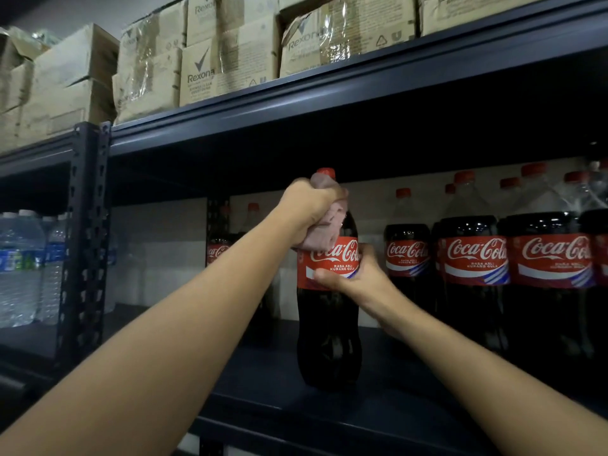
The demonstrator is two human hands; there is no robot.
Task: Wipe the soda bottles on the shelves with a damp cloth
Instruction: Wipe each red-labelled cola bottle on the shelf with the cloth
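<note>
Soda bottle (329, 324): large, dark cola, red label, red cap; stands upright near the front edge of the dark metal shelf (296, 406), apart from the others.
Left hand (309, 212): fingers curled tight round a pinkish cloth (329, 225), pressing it against the bottle's neck and shoulder just under the cap.
Right hand (355, 274): thumb across the label, fingers wrapped round the far side, gripping the bottle.
Row of matching bottles (477, 258): further right, on the same shelf.
Water bottles (23, 268): left bay.
Cardboard cartons (197, 60): shelf above
</note>
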